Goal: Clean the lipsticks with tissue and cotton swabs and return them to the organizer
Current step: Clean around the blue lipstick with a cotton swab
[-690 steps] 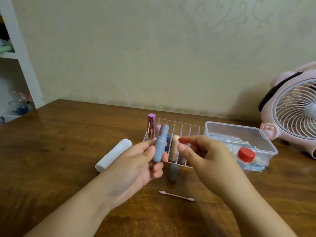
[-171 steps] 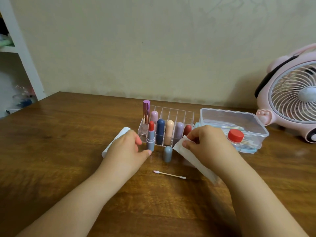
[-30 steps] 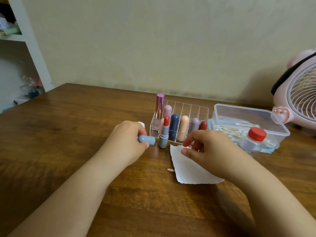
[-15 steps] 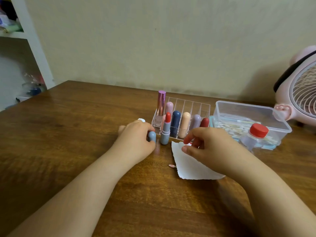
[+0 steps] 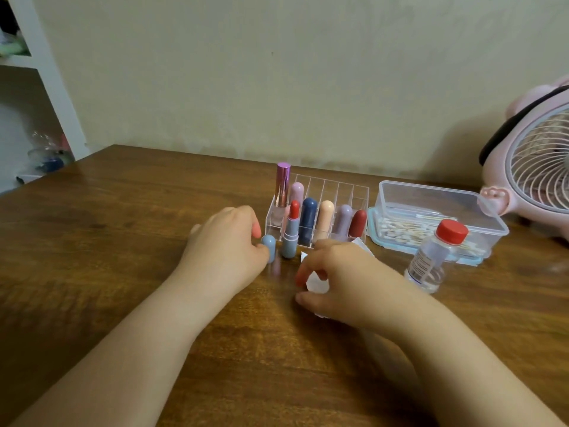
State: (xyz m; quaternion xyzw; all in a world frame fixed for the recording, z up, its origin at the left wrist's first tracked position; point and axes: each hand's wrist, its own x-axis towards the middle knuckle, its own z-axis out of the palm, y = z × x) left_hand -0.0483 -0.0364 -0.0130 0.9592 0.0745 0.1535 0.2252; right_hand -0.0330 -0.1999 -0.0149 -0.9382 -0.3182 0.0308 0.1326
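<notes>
The left hand rests on the wooden table with its fingers loosely curled; the thumb tip touches the side of the blue-grey cap, which stands upright on the table just left of the open lipstick, and no finger closes round it. The right hand hovers low over the table in front of the clear organizer, fingers curled down and pinching a crumpled piece of white tissue between thumb and fingertips; more of the tissue peeks out past the knuckles toward the far edge. The open lipstick, its red bullet exposed above a blue-grey base, stands upright on the table touching the organizer's front wall, not in a slot. The organizer sits toward the table's far edge and holds capped lipsticks in metallic pink, pale pink, navy, peach, lilac and dark red. To its right lie a clear lidded box of cotton swabs and a small red-capped bottle; a pink fan stands at the far right corner. Half a second earlier the left hand gripped the cap, and the tissue lay nearly flat under the right hand's fingers; a second ago the cap was held sideways in the left fingers. The pink swab tip then visible beside the tissue is now hidden.
</notes>
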